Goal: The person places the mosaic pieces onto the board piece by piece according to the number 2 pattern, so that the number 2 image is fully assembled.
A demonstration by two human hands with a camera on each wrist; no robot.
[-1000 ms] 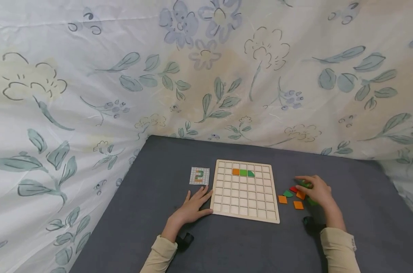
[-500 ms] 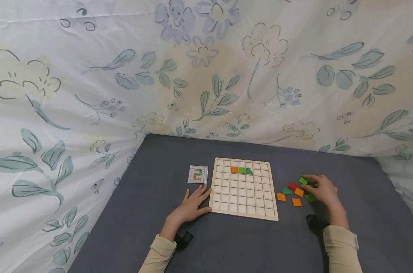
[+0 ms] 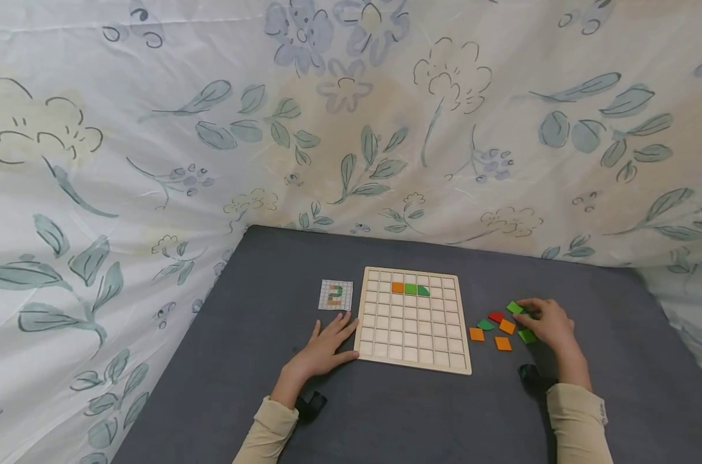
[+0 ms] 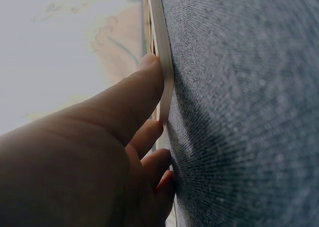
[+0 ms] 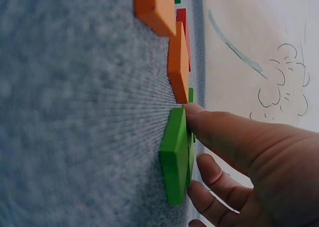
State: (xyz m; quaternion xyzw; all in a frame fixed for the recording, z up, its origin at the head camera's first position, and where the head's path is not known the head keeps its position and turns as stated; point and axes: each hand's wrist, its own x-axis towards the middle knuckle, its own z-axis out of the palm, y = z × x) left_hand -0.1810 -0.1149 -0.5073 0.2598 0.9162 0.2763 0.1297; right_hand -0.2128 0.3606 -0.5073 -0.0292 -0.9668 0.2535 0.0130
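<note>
My left hand [image 3: 322, 348] lies with fingers spread at the left edge of a wooden grid board [image 3: 380, 335]. Its thumb [image 4: 144, 92] touches the board's side in the left wrist view. Set in the board's upper rows are an orange square tile [image 3: 398, 287], a green square tile [image 3: 411, 289] and a green quarter-round tile [image 3: 423, 291]. Over the loose tiles to the right, my right hand [image 3: 548, 322] has thumb and fingers curled round a green tile [image 5: 191, 159], mostly hidden by the hand. A nearer green square tile [image 5: 174, 157] stands beside its thumb.
A small pattern card [image 3: 335, 294] with a coloured figure lies left of the board. Loose orange tiles [image 3: 503, 343], a red tile [image 3: 496, 317] and a dark green quarter-round tile [image 3: 485, 325] lie between board and right hand. Floral cloth [image 3: 351, 161] hangs behind the dark table.
My right hand has shifted slightly right and back toward me, uncovering a green tile at the far side of the loose tiles. The left hand stays at the board's edge.
</note>
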